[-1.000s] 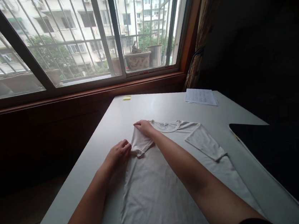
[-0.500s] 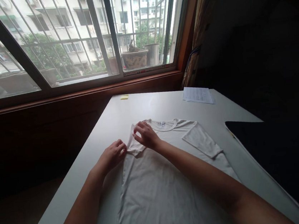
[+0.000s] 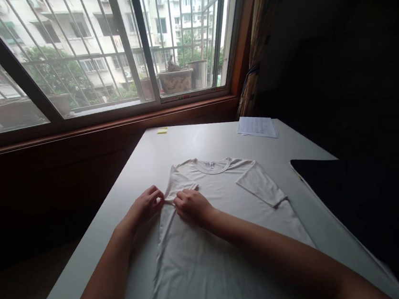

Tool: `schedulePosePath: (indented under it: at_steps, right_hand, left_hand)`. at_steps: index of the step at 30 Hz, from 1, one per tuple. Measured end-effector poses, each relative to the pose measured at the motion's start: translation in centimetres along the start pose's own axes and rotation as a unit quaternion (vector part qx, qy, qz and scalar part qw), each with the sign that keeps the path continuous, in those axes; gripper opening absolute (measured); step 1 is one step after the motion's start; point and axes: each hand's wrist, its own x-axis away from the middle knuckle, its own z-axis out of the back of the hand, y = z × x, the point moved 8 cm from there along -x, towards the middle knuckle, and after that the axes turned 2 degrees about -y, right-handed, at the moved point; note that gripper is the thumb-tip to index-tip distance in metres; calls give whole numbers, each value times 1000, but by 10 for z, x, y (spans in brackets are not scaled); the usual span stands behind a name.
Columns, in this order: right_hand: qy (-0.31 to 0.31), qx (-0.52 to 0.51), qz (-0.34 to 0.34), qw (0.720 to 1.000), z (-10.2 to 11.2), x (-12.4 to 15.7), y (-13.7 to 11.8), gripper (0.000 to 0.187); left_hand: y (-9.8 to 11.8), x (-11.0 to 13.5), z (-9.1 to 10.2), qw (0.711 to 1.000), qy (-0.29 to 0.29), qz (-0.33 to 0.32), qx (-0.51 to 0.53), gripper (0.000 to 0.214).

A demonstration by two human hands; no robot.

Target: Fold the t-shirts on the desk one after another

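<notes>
A white T-shirt (image 3: 228, 242) lies spread on the white table, its neckline at the far end and its lower part running out of view toward me. Both short sleeves are folded inward over the body. My left hand (image 3: 147, 204) pinches the shirt's left edge at the outer fold of that sleeve. Just to its right, my right hand (image 3: 193, 207) has its fingers closed on the lower edge of the same sleeve. The right sleeve (image 3: 261, 184) lies flat with nobody touching it.
On the white table (image 3: 105, 237), a yellow sticky note (image 3: 162, 130) and printed sheets (image 3: 257, 127) lie near the far edge. A dark, light-edged object (image 3: 335, 201) is at the right. Beyond stand a barred window (image 3: 94, 51) and a tied curtain (image 3: 250, 86).
My right hand has come down from the shirt's shoulder to the left sleeve's lower edge, its fingers now closed. The sleeve lies more flatly inward. My left hand stays at the shirt's edge.
</notes>
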Motion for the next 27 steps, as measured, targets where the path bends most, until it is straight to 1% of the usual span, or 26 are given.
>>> schedulePosePath:
  at_steps: [4,8,13,16,19,21,23,25,27]
  right_hand:
    - [-3,-1,-13,1000,5,-1,0,5]
    - [19,0,10,1000,14,2,-4,7]
    - [31,-18,45,998,7,3,-5,7]
    - [63,-55,50,995,4,5,-3,10]
    - [72,-82,64,992,3,10,-2,13]
    - [74,-95,77,990,4,16,-2,17]
    - [82,-110,92,986,7,24,-2,27]
    - [84,-122,109,983,8,32,-1,37]
    - [77,-127,118,982,7,39,0,41]
  left_hand:
    - [2,0,3,1000,3,-1,0,8]
    - [6,1,7,1000,6,0,-8,6]
    - [10,0,7,1000,5,-8,-22,5]
    - [10,0,7,998,-2,-9,-57,6]
    - [8,1,8,995,0,-1,-95,7]
    - [7,2,10,994,5,5,-113,10]
    - [6,2,10,992,13,7,-128,14]
    - [6,1,9,990,23,2,-141,17]
    - [8,-1,8,988,42,-12,-146,17]
